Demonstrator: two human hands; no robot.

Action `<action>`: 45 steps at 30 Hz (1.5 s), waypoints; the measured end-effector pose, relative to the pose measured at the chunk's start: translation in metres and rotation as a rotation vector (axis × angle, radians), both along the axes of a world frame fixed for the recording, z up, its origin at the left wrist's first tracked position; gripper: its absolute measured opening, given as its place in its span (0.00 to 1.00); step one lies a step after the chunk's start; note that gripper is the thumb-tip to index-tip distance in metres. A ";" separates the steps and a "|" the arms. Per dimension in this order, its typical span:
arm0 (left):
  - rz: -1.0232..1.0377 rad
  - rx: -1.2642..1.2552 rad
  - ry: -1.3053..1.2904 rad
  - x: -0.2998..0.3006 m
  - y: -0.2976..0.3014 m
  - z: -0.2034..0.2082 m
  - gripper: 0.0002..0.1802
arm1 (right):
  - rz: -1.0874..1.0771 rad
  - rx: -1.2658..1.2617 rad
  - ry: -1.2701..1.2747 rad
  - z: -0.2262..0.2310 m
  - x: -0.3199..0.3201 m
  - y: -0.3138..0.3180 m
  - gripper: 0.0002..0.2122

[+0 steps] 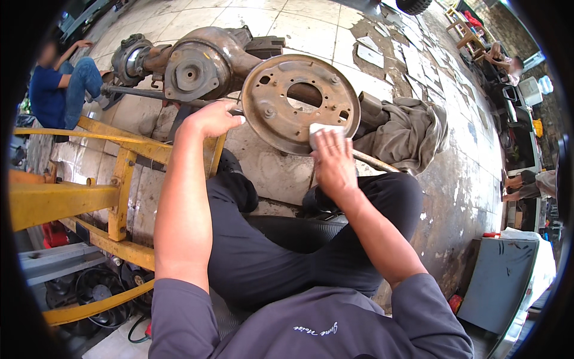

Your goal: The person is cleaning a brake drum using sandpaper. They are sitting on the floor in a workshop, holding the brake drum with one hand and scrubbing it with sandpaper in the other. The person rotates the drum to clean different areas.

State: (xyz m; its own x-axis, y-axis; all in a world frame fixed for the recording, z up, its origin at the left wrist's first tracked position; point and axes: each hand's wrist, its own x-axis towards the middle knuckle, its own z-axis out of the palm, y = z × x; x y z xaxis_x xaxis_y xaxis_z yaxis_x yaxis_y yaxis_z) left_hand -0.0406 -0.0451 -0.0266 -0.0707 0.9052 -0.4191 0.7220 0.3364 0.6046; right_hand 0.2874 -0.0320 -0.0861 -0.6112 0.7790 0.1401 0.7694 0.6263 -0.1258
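A round rusty brake backing plate [269, 128], with a large centre hole and smaller openings, stands tilted in front of me. My right hand [335, 157] presses a white folded pad [326, 128] flat against its lower right rim; whether it is cloth or paper I cannot make out. Left of the plate, my left hand [212, 118] closes over a long metal bar [143, 92], thumb and forefinger on either side of it; the other fingers are hidden. Behind is a rusty axle housing [200, 63] with a bulky differential casing.
A yellow metal frame [66, 203] stands at my left, with fans [98, 293] below. A brown-grey cloth [412, 131] is bunched right of the plate. Broken tiles [371, 54] lie farther off. Another person [51, 96] sits at the far left; a grey cabinet [497, 281] stands lower right.
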 end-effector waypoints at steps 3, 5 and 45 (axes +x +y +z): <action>-0.027 -0.036 -0.011 0.005 0.000 0.012 0.33 | -0.056 -0.027 -0.024 0.000 -0.002 0.003 0.24; -0.021 -0.060 -0.033 0.005 0.004 0.012 0.35 | 0.103 -0.052 0.045 -0.005 -0.003 -0.005 0.24; 0.007 -0.110 -0.009 0.004 0.003 0.009 0.35 | 0.017 -0.107 0.095 -0.005 -0.019 0.022 0.24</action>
State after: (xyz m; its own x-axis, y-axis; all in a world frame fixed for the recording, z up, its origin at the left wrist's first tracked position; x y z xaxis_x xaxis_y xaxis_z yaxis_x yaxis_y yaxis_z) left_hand -0.0361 -0.0424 -0.0174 -0.0723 0.8532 -0.5165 0.7143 0.4057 0.5702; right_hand 0.2687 -0.0104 -0.0913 -0.6127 0.7820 0.1145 0.7401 0.6185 -0.2640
